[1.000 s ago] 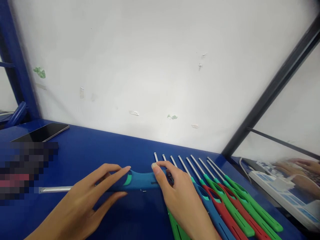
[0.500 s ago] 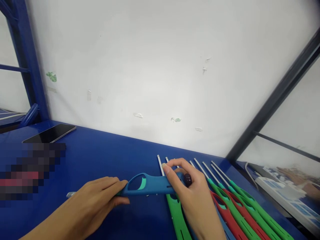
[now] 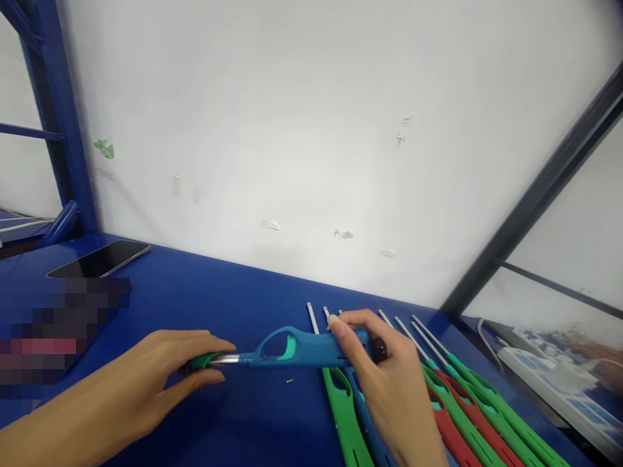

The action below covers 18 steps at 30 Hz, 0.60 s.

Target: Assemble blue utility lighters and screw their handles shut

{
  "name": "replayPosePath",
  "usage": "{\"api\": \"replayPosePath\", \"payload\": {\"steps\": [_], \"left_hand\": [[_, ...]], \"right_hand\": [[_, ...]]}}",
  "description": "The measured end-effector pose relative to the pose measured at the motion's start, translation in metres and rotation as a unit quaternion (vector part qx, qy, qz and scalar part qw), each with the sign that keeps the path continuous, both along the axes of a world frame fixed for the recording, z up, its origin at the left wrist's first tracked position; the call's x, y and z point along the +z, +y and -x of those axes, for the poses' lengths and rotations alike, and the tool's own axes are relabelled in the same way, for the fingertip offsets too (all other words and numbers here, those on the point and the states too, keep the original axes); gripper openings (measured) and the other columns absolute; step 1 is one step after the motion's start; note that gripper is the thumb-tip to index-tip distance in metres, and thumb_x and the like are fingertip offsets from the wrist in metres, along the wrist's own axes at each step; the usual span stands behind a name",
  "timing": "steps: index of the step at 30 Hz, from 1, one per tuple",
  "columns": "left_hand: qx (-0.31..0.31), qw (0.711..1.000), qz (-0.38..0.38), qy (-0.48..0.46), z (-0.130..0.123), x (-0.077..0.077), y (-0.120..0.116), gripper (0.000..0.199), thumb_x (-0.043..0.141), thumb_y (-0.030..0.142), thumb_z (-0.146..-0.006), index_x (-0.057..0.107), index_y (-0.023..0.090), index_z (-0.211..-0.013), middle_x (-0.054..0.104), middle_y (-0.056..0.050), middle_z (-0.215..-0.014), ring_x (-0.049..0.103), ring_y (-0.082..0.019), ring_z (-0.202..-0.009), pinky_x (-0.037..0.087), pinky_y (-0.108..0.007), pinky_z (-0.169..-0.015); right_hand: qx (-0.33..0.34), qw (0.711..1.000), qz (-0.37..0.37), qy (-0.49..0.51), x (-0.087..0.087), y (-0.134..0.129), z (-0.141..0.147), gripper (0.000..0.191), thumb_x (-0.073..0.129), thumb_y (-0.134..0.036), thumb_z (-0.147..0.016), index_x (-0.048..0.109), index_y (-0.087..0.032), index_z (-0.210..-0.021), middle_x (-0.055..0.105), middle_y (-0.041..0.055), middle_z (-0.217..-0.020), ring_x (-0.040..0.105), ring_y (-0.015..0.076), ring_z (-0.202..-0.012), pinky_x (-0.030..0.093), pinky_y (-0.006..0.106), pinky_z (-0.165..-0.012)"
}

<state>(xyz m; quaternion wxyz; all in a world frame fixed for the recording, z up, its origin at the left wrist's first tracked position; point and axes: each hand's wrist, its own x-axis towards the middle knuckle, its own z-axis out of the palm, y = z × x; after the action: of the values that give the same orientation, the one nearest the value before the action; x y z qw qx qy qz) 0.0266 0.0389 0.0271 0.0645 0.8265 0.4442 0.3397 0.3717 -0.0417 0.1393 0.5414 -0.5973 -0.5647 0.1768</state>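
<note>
A blue lighter (image 3: pixel 311 350) with a teal trigger and a silver rod lies level above the table, its rod end to the left. My right hand (image 3: pixel 384 383) grips its handle end, where a dark round piece (image 3: pixel 378 350) shows beside the fingers. At the rod, my left hand (image 3: pixel 165 376) pinches a small green piece (image 3: pixel 203 360) between thumb and fingers; the rod's tip is hidden there. Below and right of my right hand lie green, red and blue lighters, such as a green one (image 3: pixel 344 415) and a red one (image 3: pixel 452 428).
On the blue table (image 3: pixel 233 285), a phone (image 3: pixel 100 259) lies at the back left beside a blurred-out patch. One tiny metal bit (image 3: pixel 290 381) sits under the held lighter. Behind rises a white wall (image 3: pixel 272 130); a white tray (image 3: pixel 549 389) stands beyond the dark post (image 3: pixel 525 188).
My left hand has moved left and lower, off the blue handle's end, with the green piece now visible in it. More of the silver rod shows. My right hand has shifted slightly right.
</note>
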Motion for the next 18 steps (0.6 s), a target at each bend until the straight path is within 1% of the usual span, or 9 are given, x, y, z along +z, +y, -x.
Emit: {"api": "replayPosePath", "payload": {"steps": [3,6,8,9,11,13,14,16,18], "left_hand": [[-0.024,1.0,0.008,0.006,-0.006,-0.009,0.0,0.049,0.065,0.08,-0.129,0.085,0.057,-0.167,0.097,0.011,-0.147,0.097,-0.027,-0.126,0.079,-0.034,-0.113],[-0.024,0.999,0.021,0.01,-0.006,-0.016,-0.008,0.048,0.065,0.077,-0.13,0.082,0.058,-0.171,0.093,0.008,-0.162,0.095,-0.026,-0.144,0.074,-0.032,-0.125],[-0.008,1.0,0.026,-0.003,-0.003,-0.017,-0.015,0.047,0.065,0.075,-0.13,0.083,0.056,-0.168,0.092,0.006,-0.164,0.094,-0.026,-0.146,0.072,-0.03,-0.125],[-0.002,1.0,0.029,-0.011,-0.002,-0.017,-0.018,0.046,0.063,0.074,-0.131,0.084,0.054,-0.167,0.093,0.005,-0.16,0.096,-0.026,-0.142,0.073,-0.028,-0.122],[-0.007,0.999,0.038,-0.021,-0.001,-0.013,-0.022,0.045,0.06,0.07,-0.132,0.084,0.053,-0.166,0.097,0.005,-0.147,0.099,-0.025,-0.122,0.078,-0.026,-0.109],[-0.029,0.998,0.049,-0.026,-0.004,-0.007,-0.023,0.046,0.056,0.07,-0.133,0.087,0.052,-0.161,0.097,0.004,-0.13,0.095,-0.022,-0.098,0.079,-0.025,-0.096],[-0.04,0.997,0.052,-0.03,-0.007,-0.004,-0.023,0.05,0.051,0.072,-0.133,0.089,0.051,-0.157,0.096,0.004,-0.124,0.09,-0.021,-0.09,0.077,-0.025,-0.091],[-0.04,0.997,0.042,-0.046,-0.015,0.001,-0.022,0.062,0.04,0.076,-0.134,0.092,0.046,-0.144,0.093,0.001,-0.115,0.082,-0.02,-0.083,0.074,-0.025,-0.084],[-0.014,0.999,0.018,-0.048,-0.025,0.008,-0.021,0.07,0.032,0.075,-0.135,0.093,0.041,-0.131,0.09,0.0,-0.107,0.078,-0.02,-0.079,0.07,-0.024,-0.077]], "right_hand": [[0.042,0.999,-0.003,0.006,-0.002,0.001,0.006,0.033,0.093,-0.057,-0.109,0.092,-0.032,-0.089,0.081,-0.0016,-0.086,0.069,0.0207,-0.072,0.059,0.032,-0.07],[0.092,0.996,0.005,0.0,-0.004,0.003,0.01,0.027,0.094,-0.052,-0.109,0.095,-0.033,-0.09,0.08,-0.0027,-0.082,0.067,0.0198,-0.069,0.059,0.031,-0.069],[0.117,0.993,-0.003,0.004,-0.006,0.005,0.011,0.025,0.094,-0.05,-0.108,0.096,-0.033,-0.089,0.078,-0.0029,-0.078,0.065,0.0194,-0.067,0.056,0.031,-0.066],[0.126,0.992,-0.009,0.009,-0.008,0.006,0.011,0.024,0.094,-0.049,-0.108,0.096,-0.034,-0.089,0.077,-0.0032,-0.077,0.064,0.0192,-0.066,0.054,0.03,-0.065],[0.14,0.99,-0.022,0.019,-0.011,0.009,0.011,0.02,0.095,-0.046,-0.108,0.097,-0.035,-0.091,0.076,-0.0041,-0.076,0.063,0.0187,-0.066,0.053,0.029,-0.064],[0.151,0.988,-0.024,0.02,-0.014,0.01,0.01,0.017,0.096,-0.045,-0.109,0.098,-0.037,-0.094,0.078,-0.0048,-0.078,0.063,0.0183,-0.066,0.053,0.028,-0.066],[0.155,0.988,-0.022,0.017,-0.016,0.011,0.009,0.017,0.097,-0.046,-0.109,0.098,-0.037,-0.095,0.078,-0.005,-0.08,0.062,0.0182,-0.066,0.054,0.028,-0.067],[0.155,0.988,-0.02,0.008,-0.018,0.011,0.008,0.015,0.097,-0.047,-0.111,0.099,-0.038,-0.098,0.08,-0.0053,-0.083,0.061,0.0184,-0.067,0.055,0.029,-0.069],[0.149,0.989,-0.019,-0.002,-0.019,0.011,0.008,0.014,0.096,-0.047,-0.112,0.099,-0.039,-0.101,0.08,-0.0056,-0.084,0.061,0.0193,-0.068,0.055,0.029,-0.072]]}}
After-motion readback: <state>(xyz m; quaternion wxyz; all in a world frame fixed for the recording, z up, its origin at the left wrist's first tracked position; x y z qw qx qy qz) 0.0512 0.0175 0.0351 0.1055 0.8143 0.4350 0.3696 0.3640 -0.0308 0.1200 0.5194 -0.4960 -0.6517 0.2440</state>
